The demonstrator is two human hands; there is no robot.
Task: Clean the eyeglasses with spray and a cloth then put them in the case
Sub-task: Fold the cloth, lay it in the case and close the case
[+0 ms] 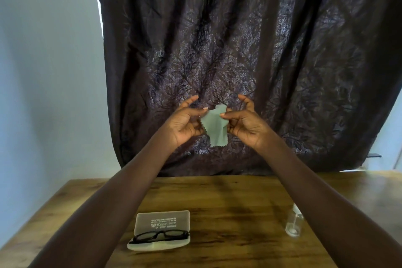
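Note:
I hold a small pale green cleaning cloth (214, 127) up in the air, well above the table. My left hand (185, 121) pinches its left edge and my right hand (244, 121) pinches its upper right edge, so it hangs between them. Black-framed eyeglasses (161, 236) lie in the open translucent case (162, 222) on the wooden table (228, 213), below and in front of my left forearm. A small clear spray bottle (294, 223) stands upright on the table to the right, partly hidden by my right forearm.
A dark patterned curtain (239, 50) hangs behind the table. A pale blue wall (43, 72) is on the left. The table's left edge runs diagonally toward the lower left corner.

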